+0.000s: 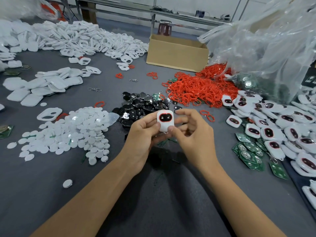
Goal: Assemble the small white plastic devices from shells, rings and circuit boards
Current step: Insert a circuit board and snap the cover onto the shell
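Observation:
A small white device (165, 120) with a red-ringed black window is held upright above the middle of the grey table. My left hand (143, 134) grips its left side, thumb on the lower front. My right hand (191, 132) pinches its lower right corner with the thumb, fingers curled behind. Just beyond lies a heap of black inserts (142, 105). Red rings (198, 88) are piled at centre right. Green circuit boards (248, 151) lie at the right, beside a spread of assembled devices (280, 127).
White shells (82, 38) are heaped at the back left, flat white covers (46, 86) at the left, round white discs (77, 132) near my left arm. A cardboard box (177, 52) stands behind. Clear plastic bags (266, 47) rise at the right.

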`<state>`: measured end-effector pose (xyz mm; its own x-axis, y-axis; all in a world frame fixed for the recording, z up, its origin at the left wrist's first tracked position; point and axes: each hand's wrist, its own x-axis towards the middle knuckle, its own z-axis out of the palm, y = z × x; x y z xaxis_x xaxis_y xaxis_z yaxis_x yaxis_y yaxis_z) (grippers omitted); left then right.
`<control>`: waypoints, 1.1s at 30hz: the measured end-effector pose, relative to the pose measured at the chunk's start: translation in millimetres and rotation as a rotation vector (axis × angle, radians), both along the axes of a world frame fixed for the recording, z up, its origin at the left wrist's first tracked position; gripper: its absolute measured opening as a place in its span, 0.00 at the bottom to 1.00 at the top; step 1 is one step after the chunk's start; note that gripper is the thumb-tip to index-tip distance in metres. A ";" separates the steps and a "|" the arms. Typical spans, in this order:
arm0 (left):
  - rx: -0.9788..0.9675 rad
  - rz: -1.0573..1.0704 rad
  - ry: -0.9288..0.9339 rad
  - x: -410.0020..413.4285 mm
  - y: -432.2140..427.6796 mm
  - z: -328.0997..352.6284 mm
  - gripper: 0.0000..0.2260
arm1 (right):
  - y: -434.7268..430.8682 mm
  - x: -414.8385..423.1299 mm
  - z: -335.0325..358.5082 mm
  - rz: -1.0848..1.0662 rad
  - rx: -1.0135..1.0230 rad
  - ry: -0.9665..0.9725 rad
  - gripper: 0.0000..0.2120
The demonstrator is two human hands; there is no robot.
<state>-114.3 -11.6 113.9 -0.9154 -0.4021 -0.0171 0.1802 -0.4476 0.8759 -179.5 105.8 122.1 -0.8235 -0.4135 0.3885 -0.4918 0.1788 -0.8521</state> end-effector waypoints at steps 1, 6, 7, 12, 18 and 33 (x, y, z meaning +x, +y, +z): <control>-0.033 0.001 -0.009 0.1 0.3 -0.5 0.15 | 0.0 -0.7 0.5 0.022 -0.002 -0.062 0.17; -0.115 0.005 -0.029 1.7 2.4 -1.6 0.14 | 0.3 -2.3 2.3 0.150 -0.010 -0.250 0.15; -0.114 0.003 -0.027 2.0 2.8 -1.5 0.14 | 0.2 -1.7 2.0 0.177 -0.025 -0.287 0.15; -0.201 0.004 -0.019 4.0 4.7 -0.2 0.14 | 1.9 -0.7 1.7 0.248 -0.045 -0.328 0.11; -0.229 0.141 -0.101 3.3 6.6 0.5 0.11 | 12.0 -18.1 1.5 -0.134 0.150 0.076 0.10; -0.218 0.110 -0.142 4.2 3.4 1.5 0.07 | 31.4 -33.6 19.5 -0.525 -0.068 0.738 0.16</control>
<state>-110.1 -8.2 115.5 -0.8605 -0.5075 -0.0441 0.0864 -0.2307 0.9692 -213.1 137.2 141.5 -0.4313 -0.0118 0.9021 -0.7866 0.4946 -0.3696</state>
